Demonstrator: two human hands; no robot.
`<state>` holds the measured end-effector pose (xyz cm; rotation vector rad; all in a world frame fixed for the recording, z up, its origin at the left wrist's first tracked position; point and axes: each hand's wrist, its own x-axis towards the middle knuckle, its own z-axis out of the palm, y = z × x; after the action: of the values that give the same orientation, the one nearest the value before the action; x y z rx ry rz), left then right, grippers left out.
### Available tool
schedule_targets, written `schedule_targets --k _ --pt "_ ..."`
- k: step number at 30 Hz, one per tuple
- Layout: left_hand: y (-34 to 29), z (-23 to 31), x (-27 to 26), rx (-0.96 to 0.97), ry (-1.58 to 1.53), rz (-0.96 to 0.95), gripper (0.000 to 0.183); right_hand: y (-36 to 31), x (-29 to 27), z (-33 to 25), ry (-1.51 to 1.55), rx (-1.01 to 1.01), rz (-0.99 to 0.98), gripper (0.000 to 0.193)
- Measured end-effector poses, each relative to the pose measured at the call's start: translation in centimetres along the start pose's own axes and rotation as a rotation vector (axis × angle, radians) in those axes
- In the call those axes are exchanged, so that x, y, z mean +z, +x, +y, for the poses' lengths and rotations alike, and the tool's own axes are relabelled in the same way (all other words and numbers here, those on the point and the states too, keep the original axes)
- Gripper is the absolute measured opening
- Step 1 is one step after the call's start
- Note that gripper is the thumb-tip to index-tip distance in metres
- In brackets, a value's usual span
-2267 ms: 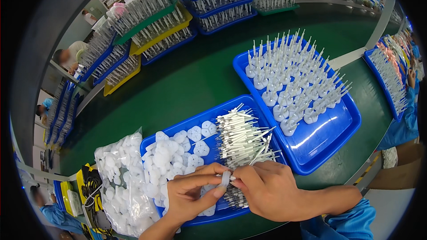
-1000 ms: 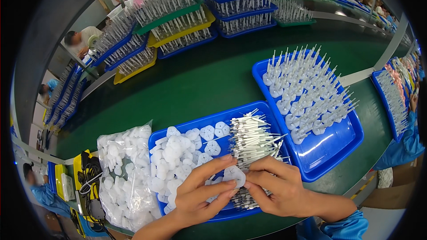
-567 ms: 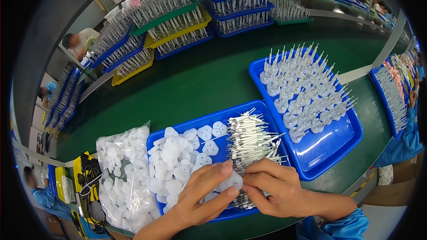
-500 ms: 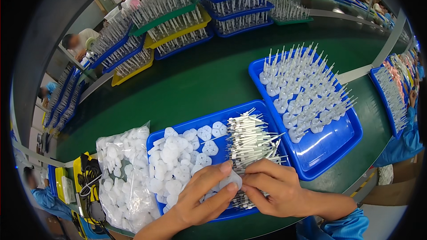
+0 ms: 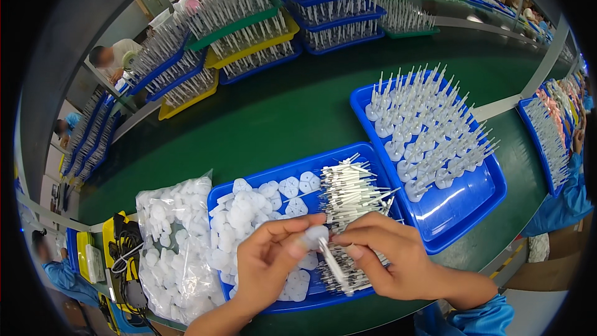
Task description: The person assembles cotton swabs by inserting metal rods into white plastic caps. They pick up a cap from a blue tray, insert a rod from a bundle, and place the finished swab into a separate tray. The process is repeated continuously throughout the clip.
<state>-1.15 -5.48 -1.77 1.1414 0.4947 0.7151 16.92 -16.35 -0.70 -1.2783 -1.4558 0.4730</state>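
Between the thumb and index finger of my left hand point(image 5: 267, 258) is a white flower-shaped plastic disc point(image 5: 315, 234). A white stick point(image 5: 334, 267), smeared by motion, slants down from the disc toward me. My right hand point(image 5: 388, 255) is just right of the disc, its index fingertip close to it and its thumb apart; I see nothing gripped there. Both hands are over a blue tray point(image 5: 348, 150). Loose white discs point(image 5: 245, 208) are heaped in its left part, and a pile of thin white sticks point(image 5: 351, 190) with dark ends lies in its right part.
Right of it, a second blue tray point(image 5: 429, 236) holds rows of discs with upright sticks point(image 5: 429, 124). A clear bag of discs point(image 5: 177, 249) lies left. Stacked trays point(image 5: 249, 31) of similar pieces stand along the far side of the green table point(image 5: 267, 112). Co-workers sit around.
The disc in my left hand has tipped, and a stick now shows slanting down from it. My right fingers have drawn slightly apart.
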Motion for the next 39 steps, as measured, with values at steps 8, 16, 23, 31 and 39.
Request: schedule_targets --k 8,16,23,31,39 --pt "1.7 1.7 -1.8 -0.095 0.340 0.093 0.034 4.5 -2.6 2.8 -0.594 0.136 -0.094 0.021" --pt "1.8 1.5 -1.9 -0.005 0.319 0.037 0.024 7.9 -0.3 8.3 -1.179 -0.033 -0.271 0.018" --pt "1.6 1.4 -2.7 -0.073 0.215 0.030 0.013 6.8 -1.4 5.4 -1.124 -0.107 -0.190 0.022" --pt "1.4 1.3 -2.7 -0.172 -0.139 -0.101 0.010 2.4 -1.8 -0.3 -0.263 0.027 -0.167 0.033" --pt "1.2 1.1 -2.2 -0.128 -0.105 -0.133 0.016 1.7 -0.7 -0.2 -0.137 0.051 -0.206 0.030"
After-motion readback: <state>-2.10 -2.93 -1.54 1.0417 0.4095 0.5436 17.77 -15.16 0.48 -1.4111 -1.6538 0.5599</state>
